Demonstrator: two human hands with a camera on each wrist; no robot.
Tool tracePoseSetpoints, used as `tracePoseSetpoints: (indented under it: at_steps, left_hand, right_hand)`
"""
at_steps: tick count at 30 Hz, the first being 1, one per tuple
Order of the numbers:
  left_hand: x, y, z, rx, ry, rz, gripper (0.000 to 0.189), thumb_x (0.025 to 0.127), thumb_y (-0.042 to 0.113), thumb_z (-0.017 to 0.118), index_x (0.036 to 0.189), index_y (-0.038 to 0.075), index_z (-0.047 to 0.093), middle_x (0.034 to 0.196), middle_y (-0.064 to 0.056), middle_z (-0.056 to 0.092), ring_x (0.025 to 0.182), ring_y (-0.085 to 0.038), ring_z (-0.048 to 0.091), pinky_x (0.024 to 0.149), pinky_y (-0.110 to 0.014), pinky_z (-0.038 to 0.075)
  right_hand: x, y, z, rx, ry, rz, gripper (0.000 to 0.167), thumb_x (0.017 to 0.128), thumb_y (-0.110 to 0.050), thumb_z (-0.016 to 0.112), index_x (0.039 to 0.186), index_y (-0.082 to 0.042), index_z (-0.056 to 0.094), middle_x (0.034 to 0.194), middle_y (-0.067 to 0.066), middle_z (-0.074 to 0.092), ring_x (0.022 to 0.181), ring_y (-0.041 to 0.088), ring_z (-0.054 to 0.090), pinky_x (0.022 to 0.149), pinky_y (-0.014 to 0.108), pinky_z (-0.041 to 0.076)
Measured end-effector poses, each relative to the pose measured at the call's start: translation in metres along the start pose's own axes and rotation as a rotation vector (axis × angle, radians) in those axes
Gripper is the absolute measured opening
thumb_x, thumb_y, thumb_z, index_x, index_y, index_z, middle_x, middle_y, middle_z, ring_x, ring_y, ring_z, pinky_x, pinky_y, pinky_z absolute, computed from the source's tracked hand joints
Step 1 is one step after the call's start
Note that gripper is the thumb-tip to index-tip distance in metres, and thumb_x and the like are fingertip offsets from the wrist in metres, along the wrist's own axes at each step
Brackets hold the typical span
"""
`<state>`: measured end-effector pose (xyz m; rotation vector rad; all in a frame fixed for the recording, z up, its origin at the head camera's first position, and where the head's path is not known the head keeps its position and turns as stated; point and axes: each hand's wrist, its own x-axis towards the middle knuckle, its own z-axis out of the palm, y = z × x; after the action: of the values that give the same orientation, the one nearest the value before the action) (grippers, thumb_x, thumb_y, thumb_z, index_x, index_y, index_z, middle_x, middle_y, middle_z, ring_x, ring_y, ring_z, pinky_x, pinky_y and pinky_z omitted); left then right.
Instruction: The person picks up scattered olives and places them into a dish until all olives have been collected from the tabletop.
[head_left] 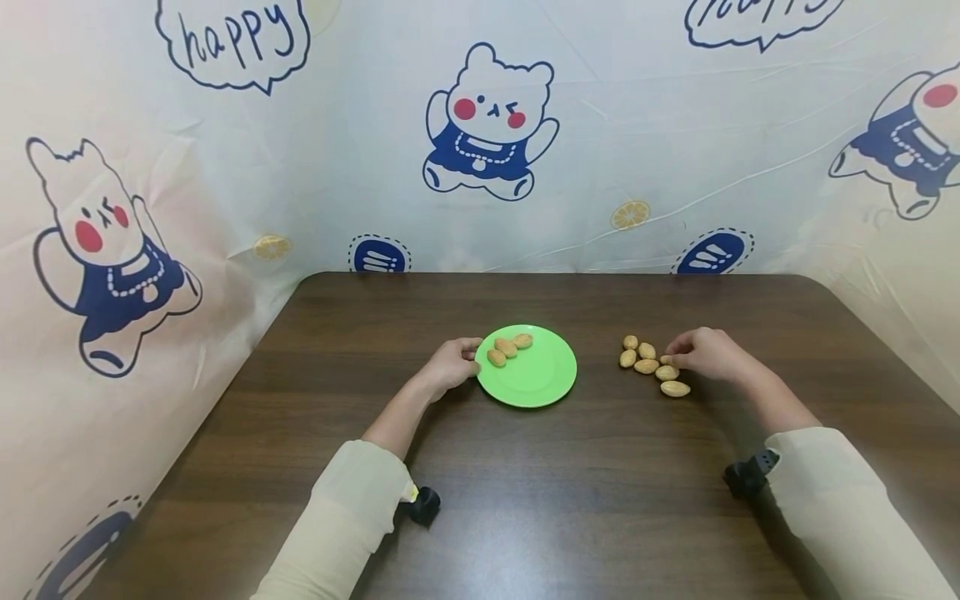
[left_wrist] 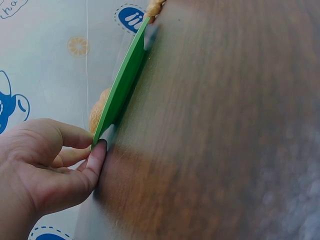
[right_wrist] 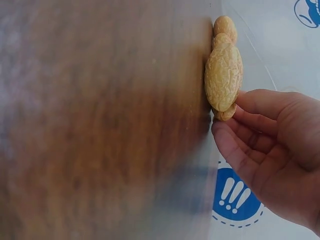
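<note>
A round green plate (head_left: pixel 532 379) lies on the table, with several tan nuts in their shells (head_left: pixel 506 347) on its far left part. My left hand (head_left: pixel 448 367) pinches the plate's left rim; in the left wrist view the thumb and fingers meet on either side of the edge of the plate (left_wrist: pixel 120 90). To the right of the plate lies a loose group of similar nuts (head_left: pixel 646 366). At that group's right side my right hand (head_left: pixel 708 354) pinches one nut (right_wrist: pixel 226 114) between thumb and fingertips. A larger-looking wrinkled nut (right_wrist: pixel 223 75) partly covers it in the right wrist view.
The dark brown wooden table (head_left: pixel 570 500) has its far edge against a white sheet (head_left: pixel 630 125) printed with cartoon bears. A small black device (head_left: pixel 425 507) sits at the left cuff and another black device (head_left: pixel 750 475) at the right cuff.
</note>
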<state>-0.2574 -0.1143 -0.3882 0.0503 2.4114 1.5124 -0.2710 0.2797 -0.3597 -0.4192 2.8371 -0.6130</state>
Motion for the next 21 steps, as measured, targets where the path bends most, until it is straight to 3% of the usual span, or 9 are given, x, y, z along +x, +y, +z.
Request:
tracePoseSetpoints:
  at_steps: [13,21]
  left_hand:
    - [0.0014,-0.0013,-0.0012,0.012,0.002,-0.002,0.057,0.085,-0.005,0.052,0.14,0.0,0.037,0.12,-0.014,0.051,0.106,-0.023,0.048,0.076,-0.026,0.044]
    - [0.0003,-0.0004,-0.0009,0.008,0.005,0.003,0.057,0.084,-0.006,0.052,0.139,-0.001,0.037,0.118,-0.015,0.052,0.101,-0.022,0.049,0.071,-0.023,0.043]
  right_hand:
    - [0.0018,0.0013,0.0011,-0.012,-0.007,-0.007,0.02,0.087,-0.015,0.061,0.096,0.002,0.068,0.089,0.009,0.066,0.08,0.023,0.056,0.072,0.042,0.045]
    - [0.0015,-0.0012,0.002,-0.007,0.029,-0.016,0.018,0.087,-0.014,0.061,0.094,0.001,0.068,0.086,0.007,0.065,0.078,0.022,0.055,0.071,0.042,0.045]
